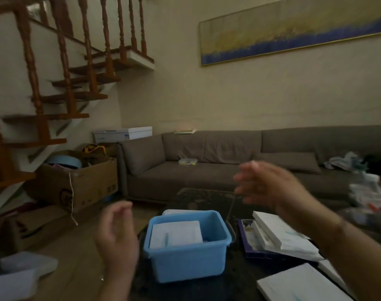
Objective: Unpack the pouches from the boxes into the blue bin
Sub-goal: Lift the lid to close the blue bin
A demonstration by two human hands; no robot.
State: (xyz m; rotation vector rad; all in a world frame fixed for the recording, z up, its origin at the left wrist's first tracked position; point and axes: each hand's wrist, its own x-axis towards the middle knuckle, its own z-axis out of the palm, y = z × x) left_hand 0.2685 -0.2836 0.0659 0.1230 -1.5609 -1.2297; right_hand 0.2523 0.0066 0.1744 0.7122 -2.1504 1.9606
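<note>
A grey sofa (228, 168) runs along the far wall at twelve o'clock. The dark bench (206, 287) carries the blue bin (186, 260) at its centre, with white pouches (176, 233) lying flat inside it. At three o'clock of the bin, white boxes (281, 235) are stacked just beside it. The right hand (269, 185) is blurred above them, fingers spread, grip empty. The left hand (116, 237), at nine o'clock of the bin, has loosely curled fingers and holds nothing.
</note>
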